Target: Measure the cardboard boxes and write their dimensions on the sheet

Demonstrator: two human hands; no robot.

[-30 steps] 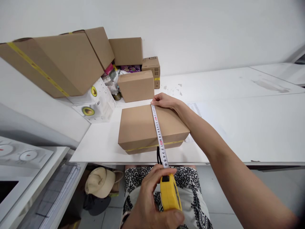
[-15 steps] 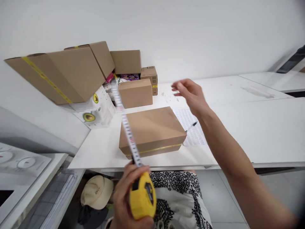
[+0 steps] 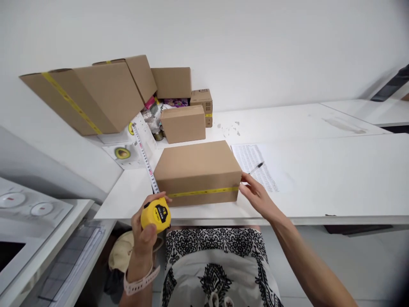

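Note:
My left hand [image 3: 143, 226] is wrapped round a yellow tape measure [image 3: 156, 215], near the table's front edge. Its white blade [image 3: 145, 160] sticks out up and to the left, beside the left end of a closed cardboard box [image 3: 198, 166]. A yellow strip of tape runs along that box's front face. My right hand [image 3: 254, 192] is at the box's right front corner, fingertips against it and thumb apart from the fingers. Just right of the box, a pen [image 3: 256, 167] lies on a printed sheet [image 3: 252, 157].
Behind stand a smaller cardboard box [image 3: 183, 124] and another carton [image 3: 202, 100]. Large boxes [image 3: 96, 94] rest on a white avocado-printed box [image 3: 131, 151] at the left. A white appliance [image 3: 28, 221] sits at lower left, with a cap [image 3: 121, 251] below the table.
My left hand has moved left with the tape measure, taking the blade off the box top to its left side. My right hand has come down to the box's right corner.

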